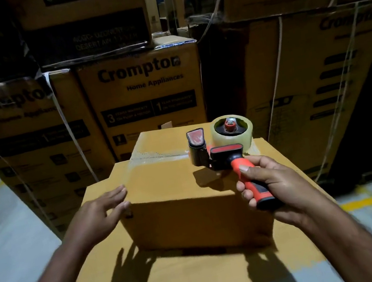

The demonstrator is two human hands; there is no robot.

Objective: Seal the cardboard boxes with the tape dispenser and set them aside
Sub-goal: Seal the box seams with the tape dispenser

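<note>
Behind box (162,182): "Crompton Home Appliances" cartons (146,93)

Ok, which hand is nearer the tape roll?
Right. The right hand grips the dispenser handle, close to the tape roll; the left hand is at the left edge of the box.

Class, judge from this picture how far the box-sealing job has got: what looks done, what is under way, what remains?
Done: clear tape runs across the top of the small box. In hand: the right hand grips the tape dispenser at the strip's right end; the left hand, fingers straight, is at the box's left edge. Left: setting the box aside; it sits on a larger cardboard surface.
</note>
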